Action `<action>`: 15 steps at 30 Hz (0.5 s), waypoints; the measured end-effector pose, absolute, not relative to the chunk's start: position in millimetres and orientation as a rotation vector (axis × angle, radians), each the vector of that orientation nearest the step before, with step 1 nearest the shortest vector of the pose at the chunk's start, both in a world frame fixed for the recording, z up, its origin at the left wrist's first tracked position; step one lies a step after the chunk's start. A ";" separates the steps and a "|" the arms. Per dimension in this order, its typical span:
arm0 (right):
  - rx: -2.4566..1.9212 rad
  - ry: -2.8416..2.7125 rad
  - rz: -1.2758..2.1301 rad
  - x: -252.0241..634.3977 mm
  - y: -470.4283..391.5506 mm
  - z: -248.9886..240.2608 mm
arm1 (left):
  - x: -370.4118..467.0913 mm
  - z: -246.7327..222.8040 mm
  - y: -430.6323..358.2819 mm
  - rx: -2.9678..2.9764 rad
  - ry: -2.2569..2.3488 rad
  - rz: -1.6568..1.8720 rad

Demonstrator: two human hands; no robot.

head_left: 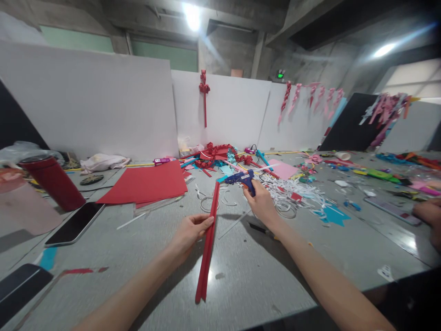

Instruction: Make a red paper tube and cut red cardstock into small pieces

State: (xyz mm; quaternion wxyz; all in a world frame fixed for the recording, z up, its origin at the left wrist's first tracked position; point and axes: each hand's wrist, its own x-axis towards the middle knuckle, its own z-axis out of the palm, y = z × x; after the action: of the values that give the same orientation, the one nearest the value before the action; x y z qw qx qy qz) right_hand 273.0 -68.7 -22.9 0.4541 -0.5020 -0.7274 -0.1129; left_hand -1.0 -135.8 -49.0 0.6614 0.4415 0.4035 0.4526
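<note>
Grey table (241, 280): scraps (292, 191) beside glue gun (241, 177) in right hand's (261, 201) grasp; left hand (193, 231) pinches red strip (208, 248).

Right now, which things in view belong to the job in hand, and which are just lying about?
In use:
blue glue gun, in right hand
red strip, in left hand

Apparently just lying about:
red bottle
black-screened phone
white scraps
</note>
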 end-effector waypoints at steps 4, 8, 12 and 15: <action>-1.226 -1.816 -0.290 273.4 -69.2 -23.1 | -1.9 -50.4 -134.9 1.002 0.904 1.017; -1.209 -1.831 -0.316 273.4 -70.1 -23.3 | -2.6 -49.5 -135.4 1.008 0.909 1.018; -1.186 -1.846 -0.345 273.5 -71.0 -24.2 | -2.9 -47.7 -135.8 0.962 0.916 1.027; -1.169 -1.867 -0.354 272.8 -72.2 -23.7 | -2.8 -47.9 -135.3 0.951 0.923 1.023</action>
State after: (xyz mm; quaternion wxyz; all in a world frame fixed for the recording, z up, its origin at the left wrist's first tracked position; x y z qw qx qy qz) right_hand 272.8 -72.2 -23.7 0.4396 -0.4706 -0.7517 -0.1426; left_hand -2.8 -135.3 -47.9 0.6696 0.4217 0.4097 0.4538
